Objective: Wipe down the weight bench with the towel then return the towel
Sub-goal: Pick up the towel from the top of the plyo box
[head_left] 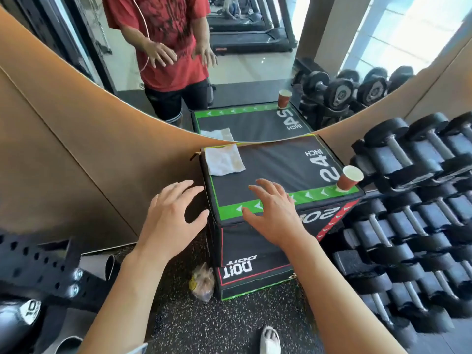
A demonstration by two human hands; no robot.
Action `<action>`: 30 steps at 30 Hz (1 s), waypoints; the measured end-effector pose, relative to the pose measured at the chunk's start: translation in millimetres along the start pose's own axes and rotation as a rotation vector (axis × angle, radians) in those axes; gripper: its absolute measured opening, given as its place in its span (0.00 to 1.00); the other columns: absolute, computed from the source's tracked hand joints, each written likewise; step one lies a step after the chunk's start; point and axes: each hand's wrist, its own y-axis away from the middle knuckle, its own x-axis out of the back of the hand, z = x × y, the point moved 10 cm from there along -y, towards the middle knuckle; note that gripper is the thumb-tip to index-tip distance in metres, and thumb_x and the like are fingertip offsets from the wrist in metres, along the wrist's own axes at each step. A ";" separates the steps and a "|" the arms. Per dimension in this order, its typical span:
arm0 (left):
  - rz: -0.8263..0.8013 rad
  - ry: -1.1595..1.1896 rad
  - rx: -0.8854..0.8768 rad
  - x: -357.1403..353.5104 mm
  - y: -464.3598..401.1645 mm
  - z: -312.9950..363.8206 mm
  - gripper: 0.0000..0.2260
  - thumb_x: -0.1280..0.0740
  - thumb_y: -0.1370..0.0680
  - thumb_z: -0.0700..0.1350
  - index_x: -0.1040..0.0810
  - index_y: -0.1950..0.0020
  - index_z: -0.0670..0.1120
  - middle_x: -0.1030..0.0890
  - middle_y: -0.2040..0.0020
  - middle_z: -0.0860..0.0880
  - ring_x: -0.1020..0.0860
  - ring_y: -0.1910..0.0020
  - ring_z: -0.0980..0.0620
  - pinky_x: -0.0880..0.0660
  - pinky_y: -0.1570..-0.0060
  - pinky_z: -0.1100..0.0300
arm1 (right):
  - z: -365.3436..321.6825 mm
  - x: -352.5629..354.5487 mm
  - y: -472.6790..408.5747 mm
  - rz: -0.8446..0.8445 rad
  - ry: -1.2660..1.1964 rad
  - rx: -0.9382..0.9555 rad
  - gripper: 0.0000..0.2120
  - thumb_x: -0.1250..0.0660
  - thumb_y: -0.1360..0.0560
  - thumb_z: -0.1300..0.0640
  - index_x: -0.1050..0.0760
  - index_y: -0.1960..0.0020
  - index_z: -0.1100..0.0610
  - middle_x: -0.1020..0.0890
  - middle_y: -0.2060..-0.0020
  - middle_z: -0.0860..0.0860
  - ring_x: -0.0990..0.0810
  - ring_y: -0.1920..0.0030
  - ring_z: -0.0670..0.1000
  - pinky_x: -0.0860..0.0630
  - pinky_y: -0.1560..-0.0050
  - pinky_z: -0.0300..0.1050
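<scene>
1. A black perforated steel frame (38, 267) is seen at the lower left, on the speckled floor (178, 325).
2. The left forearm is stretched forward from the bottom edge, and the left hand (171, 215) is held palm down in the air just left of the black padded box (275, 159). Its fingers are spread and only slightly bent, and nothing is held in them.
3. A crumpled clear bag (203, 282) is seen on the floor against the foot of the box.
4. The white towel (223, 159) is laid flat on the far left corner of the box top, next to the mirror (229, 80), well apart from both hands.
5. The right forearm is stretched forward likewise, and the right hand (273, 213) is held palm down over the near green-striped edge of the box top. Its fingers are spread and straight, with nothing gripped; whether the surface is touched cannot be told.
6. A brown paper cup (348, 178) is stood upright on the near right corner of the box, beside the "24 INCH" print.
7. A rack of black dumbbells (413, 200) is seen at the right.
</scene>
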 end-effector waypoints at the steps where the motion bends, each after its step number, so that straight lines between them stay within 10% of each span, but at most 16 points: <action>1: 0.000 -0.011 -0.001 -4.2 -7.6 -3.0 0.26 0.38 0.22 0.62 0.25 0.26 0.55 0.28 0.24 0.54 0.34 0.23 0.50 0.34 0.25 0.44 | 1.1 -2.1 -12.3 -0.004 0.006 0.013 0.30 0.33 0.22 0.40 0.30 0.23 0.48 0.34 0.22 0.46 0.40 0.21 0.52 0.41 0.24 0.57; 30: 0.013 -0.147 0.306 -158.8 -122.8 -56.5 0.21 0.36 0.21 0.54 0.22 0.29 0.52 0.26 0.27 0.51 0.31 0.26 0.45 0.32 0.29 0.38 | 54.3 -205.1 -305.8 -0.384 0.128 0.427 0.31 0.37 0.21 0.37 0.33 0.22 0.50 0.36 0.21 0.52 0.39 0.22 0.59 0.38 0.25 0.62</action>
